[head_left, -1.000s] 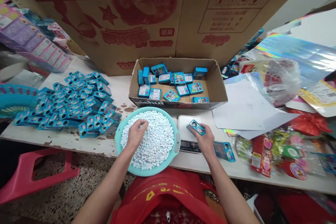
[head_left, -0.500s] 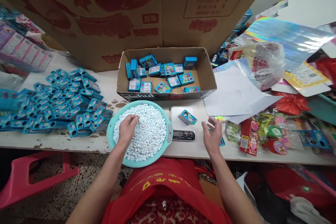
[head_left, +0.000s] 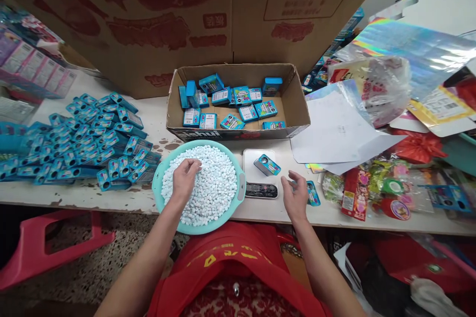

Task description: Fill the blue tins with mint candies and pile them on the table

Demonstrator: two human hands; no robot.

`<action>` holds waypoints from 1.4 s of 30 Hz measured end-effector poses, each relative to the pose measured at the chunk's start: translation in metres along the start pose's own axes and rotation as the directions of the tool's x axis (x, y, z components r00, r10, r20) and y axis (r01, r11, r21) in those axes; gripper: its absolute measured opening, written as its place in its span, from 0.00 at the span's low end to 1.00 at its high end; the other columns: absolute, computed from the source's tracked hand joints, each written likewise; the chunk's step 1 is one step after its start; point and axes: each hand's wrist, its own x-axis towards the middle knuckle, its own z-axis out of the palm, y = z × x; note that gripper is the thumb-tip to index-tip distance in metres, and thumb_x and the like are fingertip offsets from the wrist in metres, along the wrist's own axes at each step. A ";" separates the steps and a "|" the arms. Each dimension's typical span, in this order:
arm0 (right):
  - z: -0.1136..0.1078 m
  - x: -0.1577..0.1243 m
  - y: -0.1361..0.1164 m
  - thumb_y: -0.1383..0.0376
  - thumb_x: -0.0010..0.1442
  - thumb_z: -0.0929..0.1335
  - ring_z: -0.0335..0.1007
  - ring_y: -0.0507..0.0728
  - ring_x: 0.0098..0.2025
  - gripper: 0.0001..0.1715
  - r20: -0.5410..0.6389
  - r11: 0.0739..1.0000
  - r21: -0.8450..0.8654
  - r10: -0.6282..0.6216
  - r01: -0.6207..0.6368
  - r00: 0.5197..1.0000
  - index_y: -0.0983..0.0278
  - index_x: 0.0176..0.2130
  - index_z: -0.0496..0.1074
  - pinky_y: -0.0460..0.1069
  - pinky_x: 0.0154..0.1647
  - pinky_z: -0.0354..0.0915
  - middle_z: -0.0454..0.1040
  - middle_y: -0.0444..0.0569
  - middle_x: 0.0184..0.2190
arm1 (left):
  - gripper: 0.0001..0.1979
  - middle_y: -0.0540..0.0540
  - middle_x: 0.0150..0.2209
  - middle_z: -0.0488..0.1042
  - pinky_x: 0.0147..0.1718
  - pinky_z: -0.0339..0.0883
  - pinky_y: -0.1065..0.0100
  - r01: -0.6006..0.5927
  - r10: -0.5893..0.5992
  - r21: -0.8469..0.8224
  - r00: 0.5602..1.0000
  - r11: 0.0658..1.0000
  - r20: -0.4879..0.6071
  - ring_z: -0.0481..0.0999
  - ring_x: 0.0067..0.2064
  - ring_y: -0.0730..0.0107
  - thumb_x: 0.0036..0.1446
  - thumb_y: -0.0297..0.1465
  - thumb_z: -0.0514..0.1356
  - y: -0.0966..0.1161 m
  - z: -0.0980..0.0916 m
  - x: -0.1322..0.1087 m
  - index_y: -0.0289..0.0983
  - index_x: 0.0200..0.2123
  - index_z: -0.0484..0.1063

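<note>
My left hand (head_left: 186, 178) is over a mint-green colander-like basin (head_left: 157, 193) full of small pale blue-white pellets (head_left: 213, 188). Its thumb and fingers are pinched together; what they hold, if anything, is too small to make out. To the right of the basin, a small blue printed box (head_left: 267, 164) with a round hole in its end lies tilted on a white kitchen scale (head_left: 250, 173). Just right of the scale hovers my right hand (head_left: 295, 195), fingers apart and nothing in it. A flat blue piece of packaging (head_left: 313, 193) with a hole lies beyond that hand.
An open cardboard box (head_left: 293, 104) holding several blue boxes stands behind the basin. Many holed blue boxes (head_left: 85, 143) are heaped at left. White sheets (head_left: 334, 129) and bagged sweets (head_left: 390, 188) lie at right. A large carton (head_left: 148, 20) blocks the back.
My right hand has moved left, closer to the scale, uncovering more of the flat blue packaging. My left hand has shifted slightly right over the pellets, still pinched.
</note>
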 end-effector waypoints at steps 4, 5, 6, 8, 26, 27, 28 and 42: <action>0.020 0.006 0.002 0.51 0.46 0.72 0.66 0.61 0.48 0.34 0.087 0.996 0.030 0.079 -0.082 0.993 0.65 0.47 0.64 0.58 0.45 0.67 0.68 0.57 0.48 | 0.13 0.47 0.29 0.74 0.40 0.69 0.64 0.009 -0.010 -0.034 1.000 0.999 -0.018 0.74 0.35 0.66 0.47 0.41 0.62 0.001 0.001 -0.001 0.36 0.28 0.72; 0.026 0.010 0.002 0.51 0.44 0.72 0.68 0.61 0.46 0.34 0.115 0.994 0.027 0.105 -0.109 0.988 0.65 0.46 0.65 0.57 0.44 0.67 0.70 0.56 0.45 | 0.13 0.47 0.29 0.74 0.40 0.69 0.64 0.015 -0.016 -0.047 1.000 0.999 -0.020 0.74 0.34 0.67 0.46 0.41 0.62 0.001 0.002 -0.002 0.36 0.28 0.72; 0.032 0.014 0.001 0.50 0.43 0.72 0.69 0.60 0.42 0.33 0.140 0.991 0.021 0.127 -0.132 0.982 0.65 0.44 0.66 0.57 0.42 0.67 0.72 0.54 0.41 | 0.13 0.47 0.29 0.74 0.40 0.69 0.65 0.022 -0.023 -0.061 1.000 0.998 -0.015 0.74 0.34 0.67 0.46 0.41 0.63 0.001 0.004 -0.002 0.36 0.27 0.72; 0.040 0.023 -0.005 0.50 0.43 0.71 0.69 0.59 0.36 0.29 0.171 0.988 0.010 0.151 -0.155 0.974 0.65 0.39 0.67 0.57 0.40 0.66 0.73 0.49 0.33 | 0.13 0.47 0.28 0.74 0.38 0.68 0.66 0.033 -0.033 -0.102 0.999 0.994 -0.005 0.74 0.33 0.68 0.45 0.41 0.63 0.002 0.007 -0.004 0.35 0.27 0.72; 0.055 -0.007 -0.141 0.64 0.55 0.69 0.67 0.60 0.40 0.16 0.429 0.689 -0.018 -0.649 0.725 0.628 0.56 0.46 0.72 0.55 0.42 0.59 0.74 0.48 0.37 | 0.13 0.43 0.28 0.73 0.27 0.68 0.71 0.463 -0.481 -0.830 0.830 0.310 0.283 0.73 0.27 0.72 0.59 0.34 0.54 0.035 0.040 -0.015 0.32 0.30 0.73; 0.055 -0.007 -0.141 0.64 0.56 0.69 0.67 0.60 0.40 0.15 0.436 0.693 -0.017 -0.644 0.721 0.629 0.56 0.45 0.72 0.55 0.41 0.59 0.74 0.48 0.37 | 0.13 0.43 0.28 0.73 0.26 0.67 0.71 0.467 -0.492 -0.830 0.823 0.304 0.283 0.73 0.27 0.72 0.59 0.34 0.54 0.035 0.039 -0.015 0.32 0.30 0.73; 0.055 -0.007 -0.140 0.63 0.56 0.69 0.67 0.60 0.39 0.15 0.445 0.701 -0.015 -0.634 0.713 0.633 0.57 0.45 0.72 0.54 0.40 0.59 0.74 0.48 0.37 | 0.12 0.44 0.27 0.72 0.26 0.67 0.71 0.475 -0.504 -0.827 0.815 0.300 0.286 0.72 0.26 0.72 0.59 0.33 0.54 0.034 0.039 -0.015 0.32 0.30 0.73; 0.031 0.006 -0.094 0.53 0.45 0.74 0.69 0.58 0.35 0.25 0.237 0.991 0.137 -0.031 -0.002 0.971 0.62 0.41 0.72 0.54 0.39 0.65 0.75 0.48 0.35 | 0.11 0.52 0.20 0.64 0.14 0.52 0.80 0.492 -0.438 -0.723 0.852 0.484 0.287 0.62 0.17 0.83 0.51 0.36 0.63 0.032 0.015 -0.010 0.33 0.27 0.69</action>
